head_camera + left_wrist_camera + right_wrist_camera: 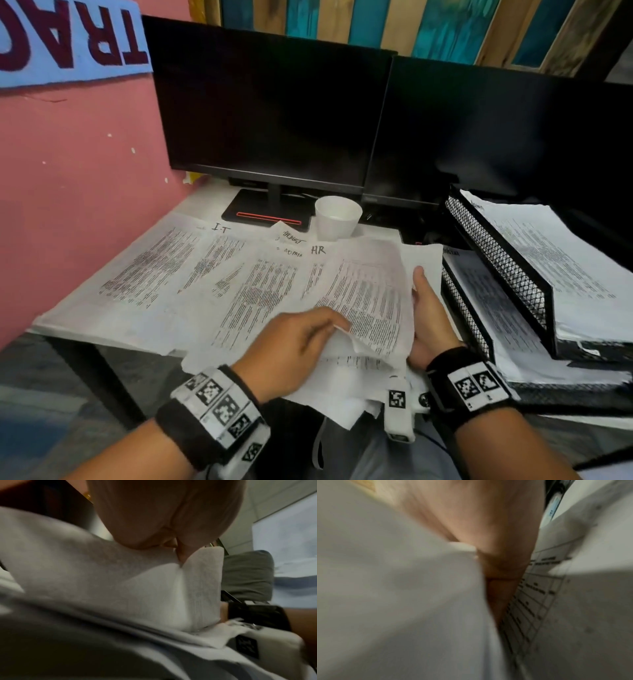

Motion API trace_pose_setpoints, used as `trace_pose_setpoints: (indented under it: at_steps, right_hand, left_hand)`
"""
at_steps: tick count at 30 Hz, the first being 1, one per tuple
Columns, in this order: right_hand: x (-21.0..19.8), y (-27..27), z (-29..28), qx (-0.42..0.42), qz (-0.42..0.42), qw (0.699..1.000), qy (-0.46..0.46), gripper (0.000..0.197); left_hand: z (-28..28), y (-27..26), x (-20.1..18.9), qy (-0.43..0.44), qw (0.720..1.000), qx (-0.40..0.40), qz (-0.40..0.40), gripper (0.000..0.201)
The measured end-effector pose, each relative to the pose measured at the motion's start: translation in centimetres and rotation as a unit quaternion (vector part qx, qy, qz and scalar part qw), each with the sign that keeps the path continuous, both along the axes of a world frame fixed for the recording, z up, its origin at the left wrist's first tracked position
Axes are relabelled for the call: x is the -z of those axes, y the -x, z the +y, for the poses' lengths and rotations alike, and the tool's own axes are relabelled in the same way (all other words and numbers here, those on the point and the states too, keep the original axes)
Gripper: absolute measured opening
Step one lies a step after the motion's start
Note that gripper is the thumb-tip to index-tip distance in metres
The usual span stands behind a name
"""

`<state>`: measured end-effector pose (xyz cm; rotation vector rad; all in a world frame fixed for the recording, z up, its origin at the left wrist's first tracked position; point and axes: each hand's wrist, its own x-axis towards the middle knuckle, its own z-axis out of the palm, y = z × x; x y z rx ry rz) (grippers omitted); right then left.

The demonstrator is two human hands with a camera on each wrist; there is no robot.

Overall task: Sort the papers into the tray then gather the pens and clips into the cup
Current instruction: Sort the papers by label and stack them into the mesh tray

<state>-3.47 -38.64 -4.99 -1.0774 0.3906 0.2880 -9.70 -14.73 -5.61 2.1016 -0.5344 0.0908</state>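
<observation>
A loose stack of printed papers is lifted at the desk's front, between both hands. My left hand pinches the near left corner of the top sheet, which curls up. My right hand grips the stack's right edge, thumb on top; its wrist view shows a printed table on a sheet. More printed sheets lie spread over the white desk, marked "I.T", "HR" and "Admin". A black mesh two-tier tray at the right holds papers on both levels. A white cup stands behind the papers. No pens or clips show.
Two dark monitors stand along the back, one stand base next to the cup. A pink wall borders the desk's left side. The desk's front edge runs diagonally at lower left, over a dark leg.
</observation>
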Motion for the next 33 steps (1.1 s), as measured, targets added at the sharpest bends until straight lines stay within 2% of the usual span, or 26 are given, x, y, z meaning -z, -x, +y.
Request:
trace_pose_setpoints:
  at_steps: [4,9,10,12,14,16,18,20,23,25,29,31,33]
  right_hand:
    - [0.9,0.2,-1.0,-0.032,-0.035,0.993,0.108,0.040]
    - [1.4,0.3,-2.1,-0.026,-0.055,0.978,0.201,0.037]
    - [1.4,0.2,-2.3,-0.026,-0.054,0.977,0.204,0.036]
    - [1.2,0.3,-2.4,-0.025,-0.046,0.979,0.196,0.034]
    - [1.2,0.3,-2.5,-0.018,-0.045,0.980,0.191,0.034]
    - [1.2,0.2,-2.4,-0.020,-0.055,0.979,0.193,0.042]
    - [1.3,-0.2,-2.5,-0.013,-0.069,0.973,0.219,0.053]
    - [0.8,-0.6,-3.0,0.016,-0.083,0.962,0.260,0.057]
    - [-1.3,-0.6,-4.1,0.059,-0.096,0.936,0.333,0.046]
    - [-2.3,-0.5,-5.0,0.074,-0.102,0.922,0.365,0.041]
    - [-1.5,-0.2,-5.6,0.063,-0.104,0.912,0.393,0.041]
    - [-0.6,0.1,-5.3,0.056,-0.095,0.914,0.391,0.045]
    - [-0.1,0.4,-5.0,0.056,-0.092,0.917,0.384,0.047]
  left_hand:
    - [-1.2,-0.2,0.6,-0.012,0.999,0.034,0.019,0.030]
    - [-0.6,-1.6,-0.7,0.027,0.999,-0.013,0.012,0.025]
    - [-0.6,-1.7,-1.0,0.041,0.999,-0.025,-0.004,0.024]
    - [-0.6,-1.5,-1.9,0.080,0.994,-0.060,-0.046,0.037]
    - [-0.9,-1.2,-2.5,0.101,0.991,-0.063,-0.056,0.037]
    - [-1.3,-0.6,-2.7,0.068,0.997,-0.036,-0.026,0.027]
    - [-1.6,0.1,-2.8,-0.006,0.999,-0.003,0.031,0.020]
    - [-1.6,0.1,-3.5,-0.017,0.997,-0.002,0.073,0.022]
    - [-0.6,-2.4,-4.3,-0.026,0.991,-0.061,0.113,0.024]
    - [0.7,-5.0,-4.1,-0.077,0.981,-0.118,0.135,0.020]
    - [3.0,-9.1,-2.3,-0.193,0.948,-0.145,0.209,0.051]
    - [3.4,-10.1,-1.7,-0.197,0.941,-0.163,0.221,0.060]
    - [3.2,-10.8,-1.3,-0.145,0.947,-0.165,0.236,0.067]
